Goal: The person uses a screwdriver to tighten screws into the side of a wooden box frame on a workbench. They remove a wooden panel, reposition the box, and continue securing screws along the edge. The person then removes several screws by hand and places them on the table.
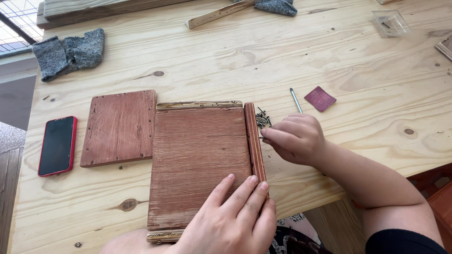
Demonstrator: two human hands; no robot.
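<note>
A reddish plywood box [197,160] lies flat at the near edge of the pale wooden table [263,61]. My left hand [230,216] presses down on its near right corner, fingers flat and close together. My right hand [294,137] sits just right of the box's side strip [254,141], its fingertips pinched together against the strip, seemingly on a small nail that I can barely see. A little pile of dark nails [262,118] lies just beyond that hand.
A loose reddish board [120,127] lies left of the box, and a red-cased phone [57,146] further left. Grey gloves [68,52], a metal pin [295,99], a maroon sandpaper square [320,99], a clear plastic tray [390,22] and wood strips [216,14] lie farther back.
</note>
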